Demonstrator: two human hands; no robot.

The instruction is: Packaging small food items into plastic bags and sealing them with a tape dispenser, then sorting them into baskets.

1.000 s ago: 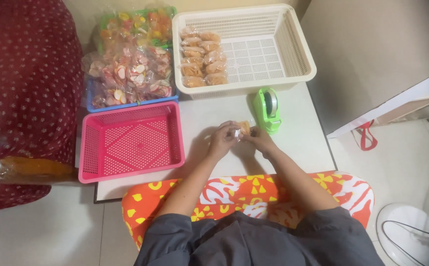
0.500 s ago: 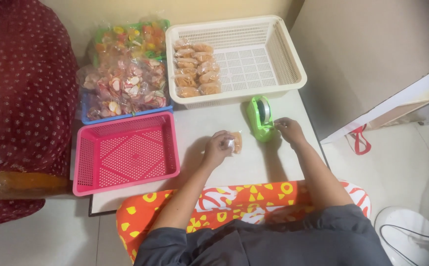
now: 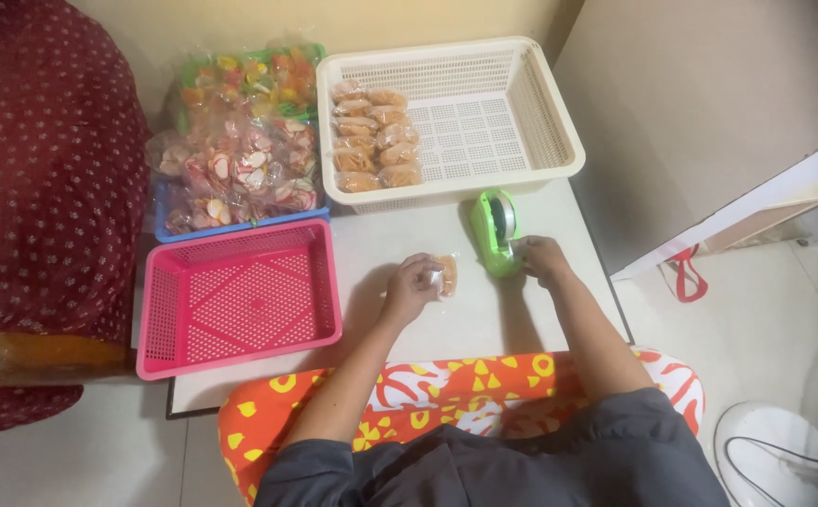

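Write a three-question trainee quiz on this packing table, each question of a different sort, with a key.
1. True or false: the pink basket holds several snack packets.
2. Multiple choice: what does the right hand touch? A) the cream basket B) the green tape dispenser C) the blue tray
3. Short answer: what does the left hand hold against the white table?

Key
1. False: it is empty.
2. B: the fingers sit at the dispenser's near end.
3. A small clear packet of orange snacks, like the packets in rows at the left end of the cream basket.
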